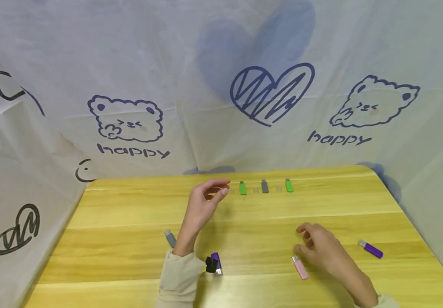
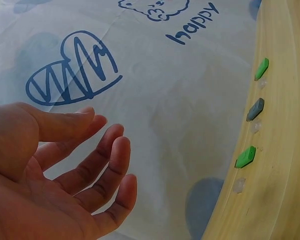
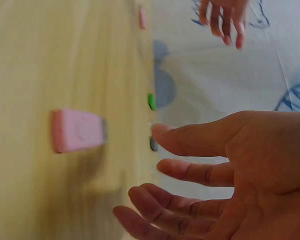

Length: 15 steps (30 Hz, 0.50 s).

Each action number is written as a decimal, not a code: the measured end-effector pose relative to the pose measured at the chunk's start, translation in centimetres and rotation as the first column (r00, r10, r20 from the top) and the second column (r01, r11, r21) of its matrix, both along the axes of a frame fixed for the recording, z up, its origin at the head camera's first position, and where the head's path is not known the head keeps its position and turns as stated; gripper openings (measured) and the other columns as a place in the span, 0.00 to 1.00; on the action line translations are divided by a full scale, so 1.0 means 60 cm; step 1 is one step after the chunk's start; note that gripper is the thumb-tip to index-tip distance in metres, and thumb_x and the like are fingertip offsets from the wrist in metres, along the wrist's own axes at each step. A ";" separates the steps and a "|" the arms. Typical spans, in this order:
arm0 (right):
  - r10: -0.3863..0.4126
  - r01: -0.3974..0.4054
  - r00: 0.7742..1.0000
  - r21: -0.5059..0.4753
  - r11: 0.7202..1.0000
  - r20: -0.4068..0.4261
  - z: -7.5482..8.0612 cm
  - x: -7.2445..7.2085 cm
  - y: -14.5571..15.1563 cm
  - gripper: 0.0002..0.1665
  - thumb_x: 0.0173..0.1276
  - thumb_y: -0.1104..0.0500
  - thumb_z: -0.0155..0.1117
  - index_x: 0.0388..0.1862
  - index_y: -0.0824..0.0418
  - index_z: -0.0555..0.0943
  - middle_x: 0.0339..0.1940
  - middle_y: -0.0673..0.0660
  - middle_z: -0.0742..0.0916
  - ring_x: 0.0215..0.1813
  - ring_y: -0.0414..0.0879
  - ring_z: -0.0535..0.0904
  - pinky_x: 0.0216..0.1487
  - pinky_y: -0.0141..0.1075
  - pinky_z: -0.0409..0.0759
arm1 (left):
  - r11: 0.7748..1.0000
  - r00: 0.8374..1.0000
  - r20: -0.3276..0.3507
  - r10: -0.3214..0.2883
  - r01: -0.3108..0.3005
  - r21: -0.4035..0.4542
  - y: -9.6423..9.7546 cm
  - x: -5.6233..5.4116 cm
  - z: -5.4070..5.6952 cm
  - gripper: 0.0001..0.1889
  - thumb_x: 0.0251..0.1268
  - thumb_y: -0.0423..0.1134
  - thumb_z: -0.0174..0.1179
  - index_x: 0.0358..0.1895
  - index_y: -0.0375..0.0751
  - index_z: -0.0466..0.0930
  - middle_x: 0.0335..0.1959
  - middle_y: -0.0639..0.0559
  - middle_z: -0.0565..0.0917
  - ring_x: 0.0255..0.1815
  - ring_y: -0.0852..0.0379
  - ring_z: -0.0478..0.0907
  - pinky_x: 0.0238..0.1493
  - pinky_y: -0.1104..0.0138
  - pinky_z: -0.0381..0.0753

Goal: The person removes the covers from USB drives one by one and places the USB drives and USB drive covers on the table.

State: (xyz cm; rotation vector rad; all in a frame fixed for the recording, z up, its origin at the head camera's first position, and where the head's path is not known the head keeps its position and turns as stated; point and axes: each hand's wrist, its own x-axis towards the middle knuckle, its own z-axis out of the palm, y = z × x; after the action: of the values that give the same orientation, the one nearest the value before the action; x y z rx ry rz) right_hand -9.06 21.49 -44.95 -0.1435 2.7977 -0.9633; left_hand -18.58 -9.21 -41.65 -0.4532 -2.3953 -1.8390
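Observation:
My left hand (image 1: 202, 203) hovers over the back of the table with loosely bent fingers and nothing between them. Just to its right stand a green USB stick (image 1: 242, 188), a grey USB stick (image 1: 265, 186) and a second green USB stick (image 1: 289, 185) in a row. Small clear pieces (image 1: 256, 191) lie between them. My right hand (image 1: 321, 250) is held above the table, its fingers relaxed and holding nothing. Close by its thumb lies a pink USB stick (image 1: 300, 268), also large in the right wrist view (image 3: 80, 131). Another pink item (image 3: 142, 18) shows at the table's back edge there.
A purple USB stick (image 1: 370, 249) lies at the right. Near the left forearm are a grey USB stick (image 1: 170, 238) and a purple USB stick (image 1: 216, 262), the latter partly covered by a black wrist piece (image 1: 210, 265). A printed cloth (image 1: 206, 141) hangs behind the wooden table (image 1: 121, 231).

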 end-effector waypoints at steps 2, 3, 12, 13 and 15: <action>0.012 -0.012 1.000 0.017 1.000 0.021 -0.003 0.011 -0.003 0.24 0.64 0.61 0.77 0.56 0.67 0.80 0.43 0.59 0.83 0.41 0.49 0.81 0.39 0.44 0.84 | 1.000 1.000 -0.002 -0.002 0.002 -0.004 0.001 -0.001 0.001 0.12 0.73 0.32 0.63 0.55 0.37 0.86 0.51 0.43 0.87 0.51 0.47 0.83 0.50 0.56 0.82; 0.008 -0.009 0.999 0.027 1.000 0.033 -0.005 0.015 -0.005 0.24 0.64 0.61 0.77 0.55 0.66 0.80 0.42 0.57 0.83 0.40 0.48 0.80 0.39 0.43 0.84 | 1.000 1.000 -0.002 -0.003 0.003 -0.005 0.002 -0.001 0.001 0.12 0.73 0.32 0.64 0.55 0.37 0.86 0.51 0.44 0.88 0.50 0.48 0.83 0.49 0.56 0.82; -0.027 0.020 0.996 0.076 0.997 0.087 -0.018 0.039 -0.020 0.21 0.63 0.60 0.78 0.51 0.65 0.80 0.31 0.52 0.77 0.31 0.45 0.72 0.32 0.37 0.76 | 1.000 1.000 0.018 -0.026 0.026 -0.011 0.002 -0.003 -0.002 0.12 0.73 0.31 0.63 0.56 0.36 0.86 0.52 0.42 0.87 0.51 0.44 0.83 0.51 0.52 0.83; -0.032 0.025 0.996 0.081 0.996 0.083 -0.020 0.041 -0.021 0.21 0.62 0.60 0.78 0.50 0.65 0.81 0.30 0.52 0.77 0.31 0.44 0.71 0.32 0.37 0.76 | 1.000 1.000 0.017 -0.024 0.024 -0.014 0.003 -0.002 -0.002 0.12 0.73 0.31 0.63 0.56 0.37 0.86 0.52 0.42 0.87 0.51 0.44 0.83 0.52 0.51 0.83; -0.035 0.029 0.997 0.085 0.996 0.068 -0.023 0.045 -0.023 0.20 0.61 0.62 0.78 0.49 0.66 0.81 0.30 0.51 0.77 0.31 0.44 0.71 0.31 0.36 0.75 | 1.000 1.000 0.016 -0.019 0.019 -0.020 0.004 -0.002 -0.002 0.12 0.73 0.32 0.63 0.56 0.37 0.86 0.52 0.43 0.87 0.51 0.44 0.83 0.52 0.50 0.83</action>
State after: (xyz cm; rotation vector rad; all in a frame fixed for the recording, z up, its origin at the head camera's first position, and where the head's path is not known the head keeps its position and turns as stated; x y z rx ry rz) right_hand -6.38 20.09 -46.33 -0.0525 2.7784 -0.8395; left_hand -18.67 -8.99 -41.78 -0.4668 -2.4301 -1.8344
